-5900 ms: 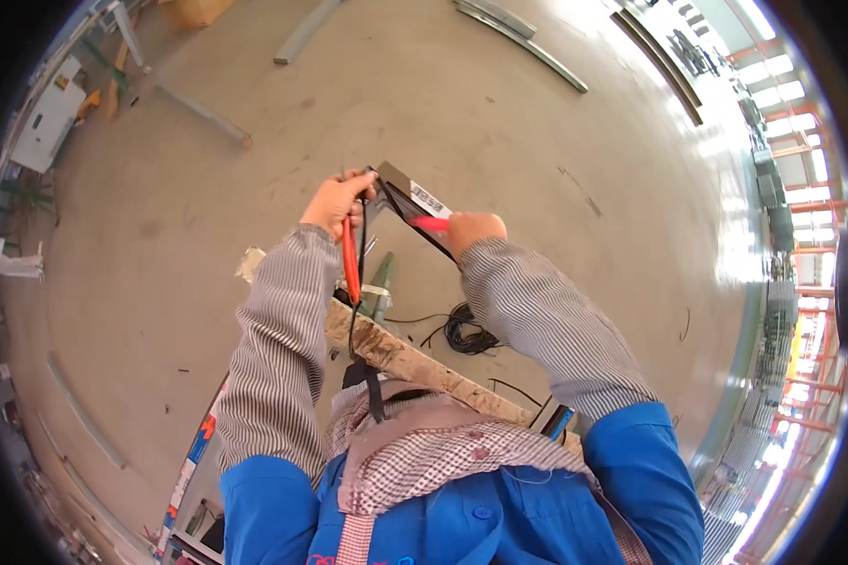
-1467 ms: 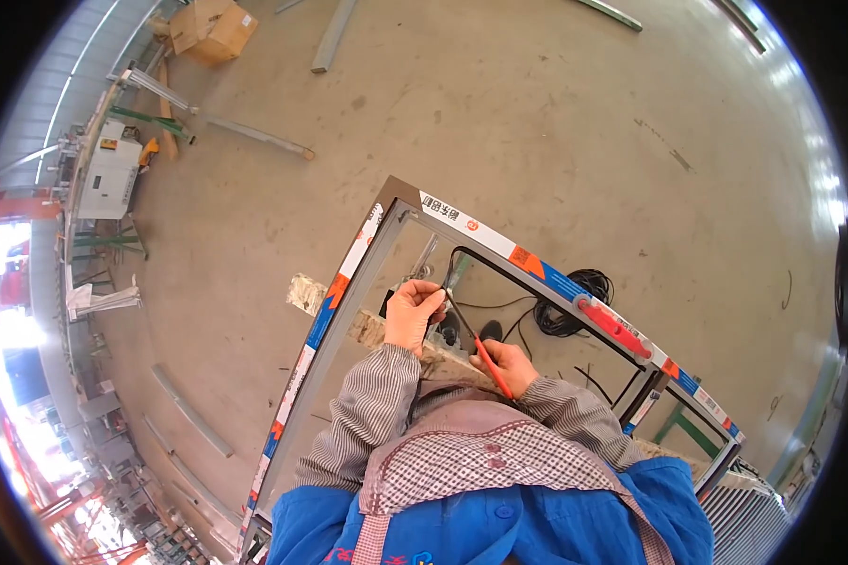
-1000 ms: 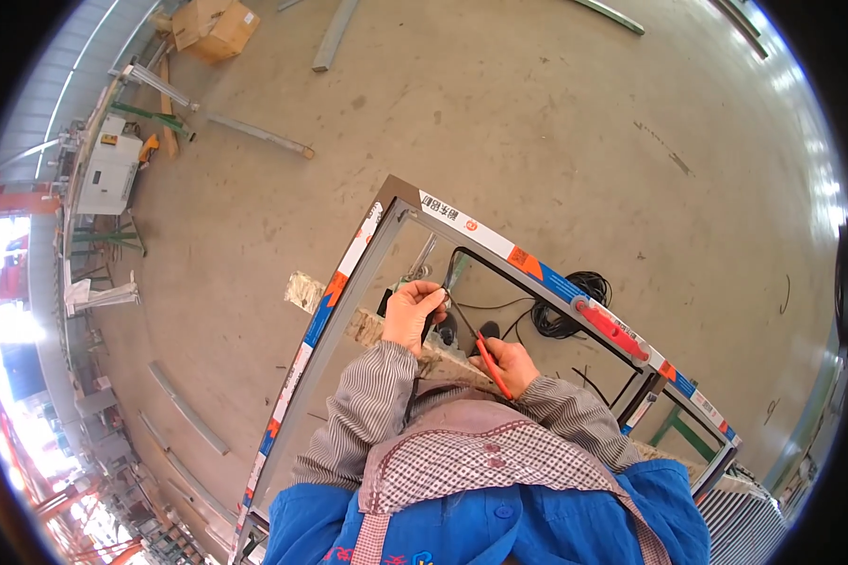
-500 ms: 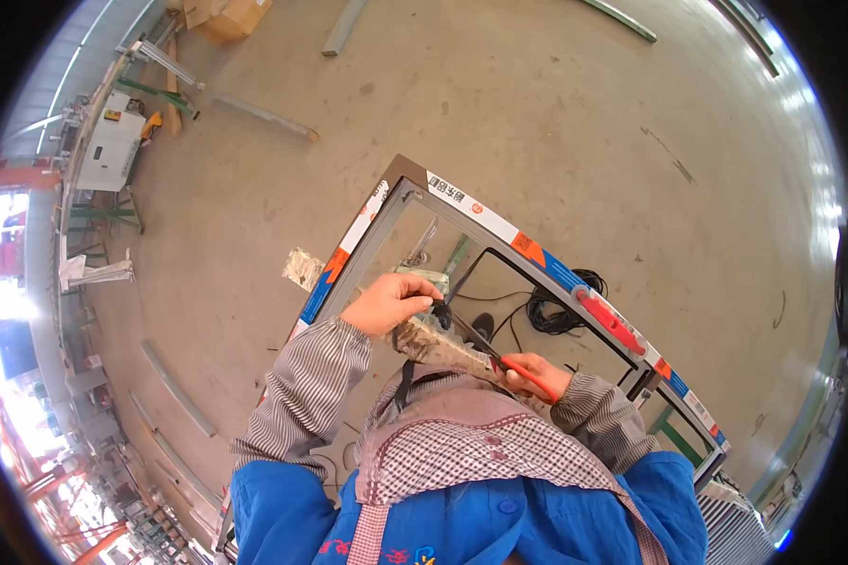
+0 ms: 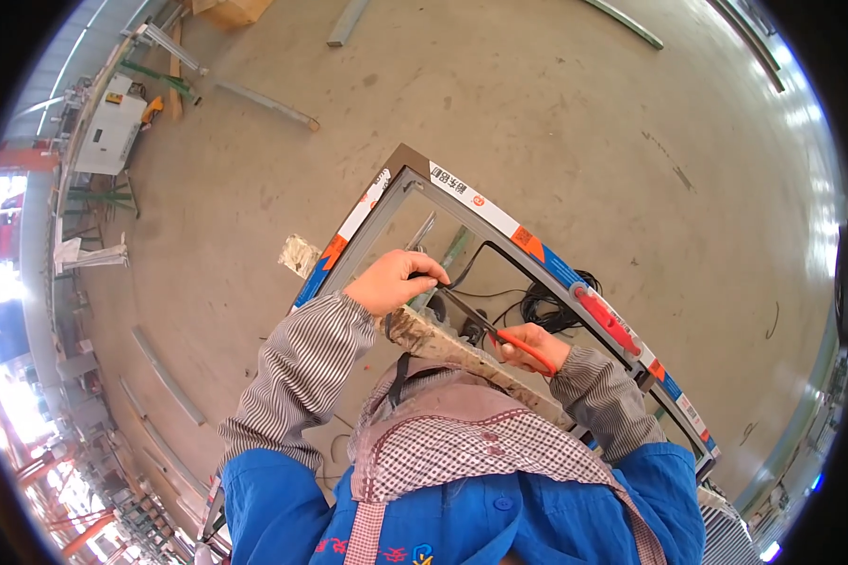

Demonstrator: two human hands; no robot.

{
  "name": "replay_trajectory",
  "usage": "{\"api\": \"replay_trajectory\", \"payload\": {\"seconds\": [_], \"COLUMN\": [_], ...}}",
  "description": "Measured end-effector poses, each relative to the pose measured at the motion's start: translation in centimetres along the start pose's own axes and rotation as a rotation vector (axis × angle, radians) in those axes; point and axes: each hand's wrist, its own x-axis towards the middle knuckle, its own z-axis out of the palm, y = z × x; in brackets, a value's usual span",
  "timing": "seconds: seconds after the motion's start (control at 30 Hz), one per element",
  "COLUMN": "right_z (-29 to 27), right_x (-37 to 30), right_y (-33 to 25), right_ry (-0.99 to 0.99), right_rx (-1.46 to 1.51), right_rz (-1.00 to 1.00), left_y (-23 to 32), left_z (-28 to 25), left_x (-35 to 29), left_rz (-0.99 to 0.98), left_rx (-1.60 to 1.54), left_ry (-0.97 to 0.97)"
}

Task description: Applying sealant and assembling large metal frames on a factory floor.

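Black, slender strip (image 5: pixel 466 263) curving from the inner edge of a rectangular metal frame (image 5: pixel 407 157) to the left hand (image 5: pixel 400 282), apparently pinched between closed fingertips. Right hand (image 5: pixel 548 347) curled around the handles of red-handled scissors (image 5: pixel 511 340), with long dark blades slanting towards the left fingertips. Compared with a second earlier: wider spacing between the hands, left fingers now pointing sideways, handles lying flatter; judged to mean blades and strip being worked together near the left fingertips. Blade opening and contact with the strip impossible to tell. Materials: grey frame profile, dark brown at the corner, outer faces covered in white, orange and blue film; rounded red tool (image 5: pixel 608 320) resting along one side. Within and beneath the opening, pale, blotched beam (image 5: pixel 433 341) with a ragged surface; beyond, loose coil of black cord (image 5: pixel 540 306) on smooth, scuffed, tan floor (image 5: pixel 584 141). Striped, wrinkled cloth sleeves (image 5: pixel 287 367) over both forearms.
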Motion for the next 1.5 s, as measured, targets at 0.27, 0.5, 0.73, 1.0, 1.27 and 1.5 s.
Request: {"api": "replay_trajectory", "payload": {"seconds": [0.27,0.5,0.73,1.0,1.27,1.5], "right_z": [-0.5,-1.2,-0.6,1.8,6.4,3.4], "right_x": [0.1,0.4,0.3,-0.7,2.1,-6.5], "right_y": [-0.1,0.7,0.3,-2.7,-1.2,-0.8], "right_ry": [0.021,-0.006,0.048,0.350,0.670,1.239], "right_rx": [0.044,0.048,-0.012,-0.909,-0.845,-1.329], "right_rz": [0.005,-0.023,-0.056,-0.152,-0.367,-0.103], "left_y": [-0.3,-0.2,-0.1,-1.9,-0.6,-7.9], "left_z": [-0.1,-0.1,-0.2,0.0,9.7,5.6], "left_x": [0.5,0.6,0.6,0.0,-0.6,-1.3], "left_rz": [0.058,0.075,0.081,0.013,0.377,-0.012], "left_rx": [0.022,0.007,0.015,-0.099,-0.034,0.014], "left_ry": [-0.001,0.000,0.004,0.039,0.601,0.916]}}
